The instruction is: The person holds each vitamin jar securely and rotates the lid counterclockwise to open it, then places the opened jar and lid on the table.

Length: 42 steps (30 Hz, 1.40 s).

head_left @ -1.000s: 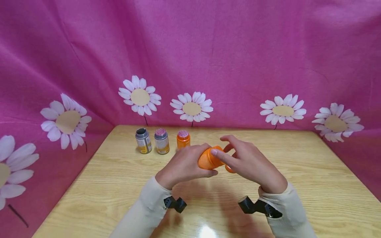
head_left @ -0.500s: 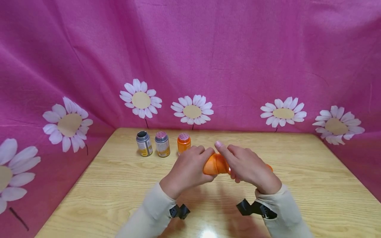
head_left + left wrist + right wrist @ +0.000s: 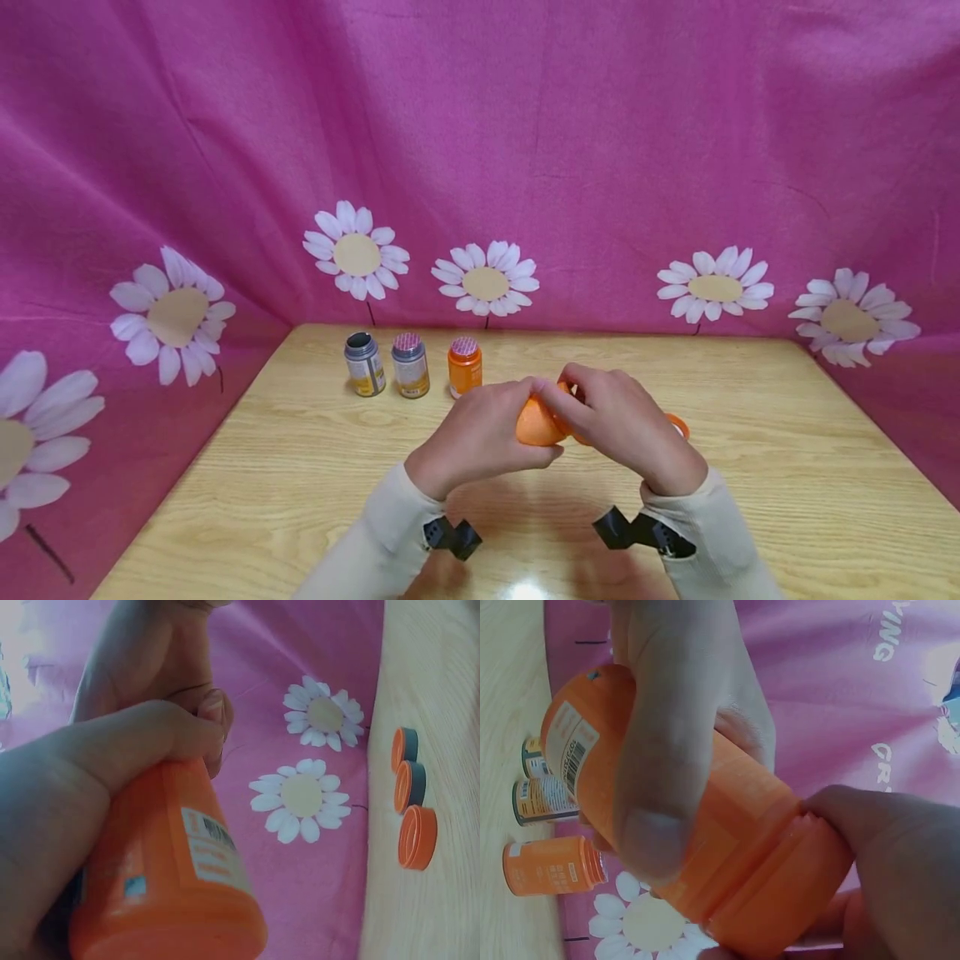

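Observation:
An orange plastic bottle (image 3: 538, 423) lies tilted in my left hand (image 3: 480, 429), whose fingers and thumb wrap round its body. A label with a barcode shows on it in both wrist views. At the other end, my right hand (image 3: 626, 425) grips the bottle's ribbed orange cap (image 3: 787, 889) between thumb and fingers. The cap sits on the bottle's neck, with a thin seam between them in the right wrist view. In the head view the right hand hides most of this cap.
At the back left stand an open-topped grey bottle (image 3: 365, 365), a grey bottle with a patterned seal (image 3: 410, 367) and an orange bottle with a similar seal (image 3: 465, 368). Two grey-sided caps (image 3: 410, 786) and an orange cap (image 3: 418, 838) lie on the wooden table (image 3: 787, 467).
My right hand has shifted its fingers on the cap end, lifting over it and then closing round it again. The left hand and bottle have moved slightly right and down in the view.

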{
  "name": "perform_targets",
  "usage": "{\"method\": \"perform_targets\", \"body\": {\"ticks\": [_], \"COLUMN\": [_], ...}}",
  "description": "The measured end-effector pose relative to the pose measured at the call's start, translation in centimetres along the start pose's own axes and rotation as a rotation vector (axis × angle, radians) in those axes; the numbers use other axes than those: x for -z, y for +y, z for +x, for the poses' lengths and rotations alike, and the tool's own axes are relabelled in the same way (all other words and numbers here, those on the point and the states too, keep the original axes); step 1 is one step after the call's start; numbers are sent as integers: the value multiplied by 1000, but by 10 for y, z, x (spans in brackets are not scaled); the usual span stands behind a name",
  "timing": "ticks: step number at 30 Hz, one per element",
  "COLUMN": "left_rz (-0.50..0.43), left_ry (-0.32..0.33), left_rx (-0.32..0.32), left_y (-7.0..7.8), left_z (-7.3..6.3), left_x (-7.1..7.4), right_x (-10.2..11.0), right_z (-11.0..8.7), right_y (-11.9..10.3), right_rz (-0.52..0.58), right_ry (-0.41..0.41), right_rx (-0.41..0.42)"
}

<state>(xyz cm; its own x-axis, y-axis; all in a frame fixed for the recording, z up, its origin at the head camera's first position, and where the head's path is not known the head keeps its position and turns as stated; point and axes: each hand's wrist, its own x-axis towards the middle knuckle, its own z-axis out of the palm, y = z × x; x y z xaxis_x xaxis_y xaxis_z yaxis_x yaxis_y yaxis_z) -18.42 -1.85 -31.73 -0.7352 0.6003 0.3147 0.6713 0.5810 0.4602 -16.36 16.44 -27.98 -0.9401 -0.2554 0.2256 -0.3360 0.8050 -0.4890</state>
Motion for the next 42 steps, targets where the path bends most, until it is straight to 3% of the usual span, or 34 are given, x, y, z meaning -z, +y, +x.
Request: {"method": "perform_targets", "body": {"ticks": [8, 17, 22, 29, 34, 42], "left_rz": [-263, -480, -583, -724, -764, -754], "left_ry": [-129, -253, -336, -469, -472, -410], "left_rx": [73, 104, 96, 83, 70, 60], "left_y": [-7, -17, -27, -38, -43, -46], "left_z": [1, 1, -2, -2, 0, 5], "left_x": [5, 5, 3, -1, -1, 2], "right_x": [4, 5, 5, 8, 14, 21], "right_z": [-1, -5, -5, -10, -9, -4], "right_y": [1, 3, 6, 12, 15, 19], "right_rz": [21, 135, 190, 269, 276, 227], "right_ry": [9, -45, -80, -155, -140, -107], "right_rx": [98, 234, 315, 368, 347, 341]}}
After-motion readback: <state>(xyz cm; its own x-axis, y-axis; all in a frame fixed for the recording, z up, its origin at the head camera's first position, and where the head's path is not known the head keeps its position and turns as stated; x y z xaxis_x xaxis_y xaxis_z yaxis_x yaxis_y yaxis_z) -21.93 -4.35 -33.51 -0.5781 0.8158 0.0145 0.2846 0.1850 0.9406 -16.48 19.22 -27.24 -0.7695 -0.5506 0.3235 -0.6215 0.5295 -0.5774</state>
